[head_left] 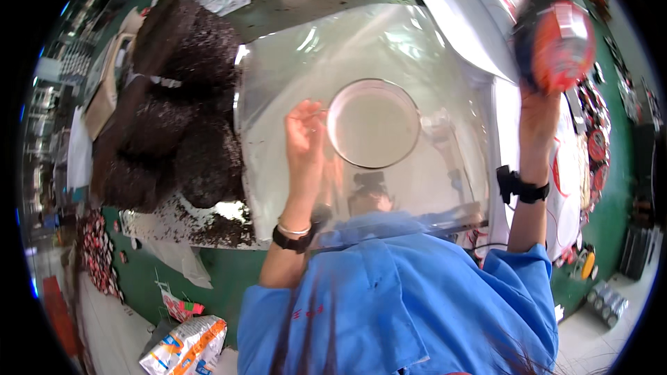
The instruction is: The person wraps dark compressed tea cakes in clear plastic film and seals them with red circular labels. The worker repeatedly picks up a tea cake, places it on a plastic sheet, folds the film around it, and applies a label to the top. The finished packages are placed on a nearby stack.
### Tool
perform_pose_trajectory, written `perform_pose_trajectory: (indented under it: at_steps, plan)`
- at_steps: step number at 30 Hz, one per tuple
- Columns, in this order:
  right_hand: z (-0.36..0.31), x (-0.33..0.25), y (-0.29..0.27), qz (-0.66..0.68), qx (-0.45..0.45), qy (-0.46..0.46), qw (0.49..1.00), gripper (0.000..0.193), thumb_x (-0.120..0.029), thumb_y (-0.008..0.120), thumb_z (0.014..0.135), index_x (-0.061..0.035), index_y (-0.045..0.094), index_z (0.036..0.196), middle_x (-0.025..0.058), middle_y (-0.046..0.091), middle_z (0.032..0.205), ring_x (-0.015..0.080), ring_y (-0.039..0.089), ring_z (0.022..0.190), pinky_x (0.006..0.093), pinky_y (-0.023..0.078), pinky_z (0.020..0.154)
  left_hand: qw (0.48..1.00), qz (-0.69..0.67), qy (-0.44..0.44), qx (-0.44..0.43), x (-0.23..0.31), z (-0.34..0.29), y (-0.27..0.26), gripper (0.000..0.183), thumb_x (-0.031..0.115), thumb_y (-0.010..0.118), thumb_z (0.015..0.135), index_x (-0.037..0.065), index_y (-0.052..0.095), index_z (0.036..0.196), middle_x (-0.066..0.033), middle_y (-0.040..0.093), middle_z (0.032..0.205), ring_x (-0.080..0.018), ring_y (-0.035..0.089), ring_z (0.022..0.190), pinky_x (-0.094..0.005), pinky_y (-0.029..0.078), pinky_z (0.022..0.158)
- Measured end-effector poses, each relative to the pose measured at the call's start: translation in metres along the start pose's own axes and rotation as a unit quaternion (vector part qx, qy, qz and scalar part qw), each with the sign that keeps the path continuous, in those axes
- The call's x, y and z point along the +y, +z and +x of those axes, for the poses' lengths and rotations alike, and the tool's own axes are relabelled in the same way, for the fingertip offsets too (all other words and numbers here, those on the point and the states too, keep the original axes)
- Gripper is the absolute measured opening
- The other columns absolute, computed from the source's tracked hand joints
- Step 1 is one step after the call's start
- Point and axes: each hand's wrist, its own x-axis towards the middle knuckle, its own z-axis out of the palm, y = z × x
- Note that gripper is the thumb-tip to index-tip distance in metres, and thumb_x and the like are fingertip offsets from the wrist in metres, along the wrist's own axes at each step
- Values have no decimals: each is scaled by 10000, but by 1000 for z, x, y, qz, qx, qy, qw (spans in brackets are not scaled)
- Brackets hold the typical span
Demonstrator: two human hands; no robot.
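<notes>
The left hand (306, 125) is just left of a thin-rimmed round piece (375, 167), its fingers bent and the tips at the rim; whether they grip it or only lie beside it, I cannot tell. The right hand (540, 101), up and to the right of the round piece, grasps a rounded red-and-black object (558, 42), blurred, with the fingers hidden by it. A black band (522, 186) circles the right wrist; the left wrist, below and left of the round piece, wears a dark band (294, 239) and a pale bracelet (294, 228).

The round piece lies on a glossy sheet (274, 90) that spreads out on every side of it and mirrors the person's blue garment (368, 305). Left of the round piece, past the sheet's edge, dark brown blocks (201, 48) lie close together, with dark crumbs (226, 226) below them. Up and right of the round piece is a white sheet (455, 17). Well below and left of the round piece, a silver-and-orange bag (186, 347) rests.
</notes>
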Motion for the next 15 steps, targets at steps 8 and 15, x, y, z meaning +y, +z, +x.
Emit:
perform_pose_trajectory:
  at_steps: [8, 15]
  plan:
    - [-100, 12, -9, -450, -507, 21, 735, 1203, -548, 866, 689, -125, 250, 1632, 161, 348, 1629, 291, 359, 1494, 448, 321, 1207, 914, 308, 215, -150, -17, -17, 12, 602, 403, 842, 821, 58, 591, 1246, -105, 620, 1231, -303, 584, 1151, -428, 431, 1044]
    - [-130, 45, -22, -495, -548, -13, 674, 809, -356, 848, 765, -141, 522, 1474, 74, 390, 1620, 315, 320, 1507, 451, 275, 1237, 826, 435, 242, -265, -37, -31, 13, 191, 213, 813, 800, 116, 730, 941, -9, 653, 960, -202, 644, 944, -413, 456, 971]
